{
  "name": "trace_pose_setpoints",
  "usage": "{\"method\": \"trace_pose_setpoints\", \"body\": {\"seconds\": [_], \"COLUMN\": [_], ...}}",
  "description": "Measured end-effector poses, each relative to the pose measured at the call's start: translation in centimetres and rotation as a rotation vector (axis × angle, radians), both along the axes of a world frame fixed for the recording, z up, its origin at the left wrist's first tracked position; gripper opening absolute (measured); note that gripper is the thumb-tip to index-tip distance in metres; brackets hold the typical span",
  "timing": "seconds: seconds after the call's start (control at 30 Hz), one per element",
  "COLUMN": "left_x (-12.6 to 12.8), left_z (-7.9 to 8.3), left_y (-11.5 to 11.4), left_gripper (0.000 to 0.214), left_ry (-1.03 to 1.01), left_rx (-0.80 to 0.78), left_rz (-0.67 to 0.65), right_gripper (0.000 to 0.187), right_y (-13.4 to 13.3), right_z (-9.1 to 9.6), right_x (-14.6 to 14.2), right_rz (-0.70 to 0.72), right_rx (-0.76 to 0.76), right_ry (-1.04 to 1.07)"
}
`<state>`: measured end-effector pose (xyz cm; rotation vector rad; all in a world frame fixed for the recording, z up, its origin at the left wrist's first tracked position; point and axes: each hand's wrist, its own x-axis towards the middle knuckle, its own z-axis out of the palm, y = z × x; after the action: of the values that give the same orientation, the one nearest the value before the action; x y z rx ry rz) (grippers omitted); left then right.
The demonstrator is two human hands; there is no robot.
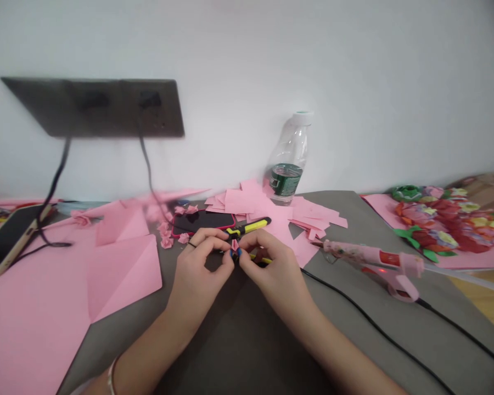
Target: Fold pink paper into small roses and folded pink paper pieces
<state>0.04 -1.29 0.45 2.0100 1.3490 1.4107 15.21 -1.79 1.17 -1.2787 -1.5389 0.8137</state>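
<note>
Head view: fingers of the left hand (pixel 197 269) and right hand (pixel 267 263) close in a tight pinch around a small folded pink paper piece (pixel 234 245) at the near centre of a gray fabric-covered table (pixel 354 340), a yellow-and-black pen-shaped tool (pixel 247 227) running through the grip. So small a piece could drop among the loose pink paper squares (pixel 313 214) if the pinch loosens. Just right, a pink hot glue gun (pixel 370 263) shows a red light; a hot nozzle could mark nearby paper, and its smooth black cord (pixel 379 331) could snag the right forearm. Far off, a clear plastic water bottle (pixel 288 164) stands beyond a red-cased phone (pixel 201 222); crinkled paper flowers (pixel 440 225) cluster far right.
</note>
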Motion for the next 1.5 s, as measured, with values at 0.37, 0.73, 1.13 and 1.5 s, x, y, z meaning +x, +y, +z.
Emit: {"method": "trace_pose_setpoints", "body": {"seconds": [0.37,0.73,1.13,1.5], "left_x": [-0.2,0.0,-0.4,-0.4], "left_z": [-0.3,0.3,0.9,0.8], "left_y": [0.1,-0.1,-0.2,0.0], "left_gripper": [0.008,0.010,0.016,0.013], "left_ry": [-0.198,0.084,0.155,0.100], "left_rx": [-0.195,-0.197,-0.186,-0.232], "left_rz": [-0.017,-0.079,-0.230,-0.222], "right_gripper": [0.007,0.004,0.007,0.011], "right_y": [0.2,0.6,0.8,0.8], "right_z": [0.0,-0.3,0.6,0.6], "right_x": [0.0,0.5,1.3,1.6], "right_rz": [0.020,0.086,0.263,0.396], "right_rx": [-0.006,-0.042,-0.172,-0.304], "right_ry": [-0.003,0.005,0.069,0.194]}}
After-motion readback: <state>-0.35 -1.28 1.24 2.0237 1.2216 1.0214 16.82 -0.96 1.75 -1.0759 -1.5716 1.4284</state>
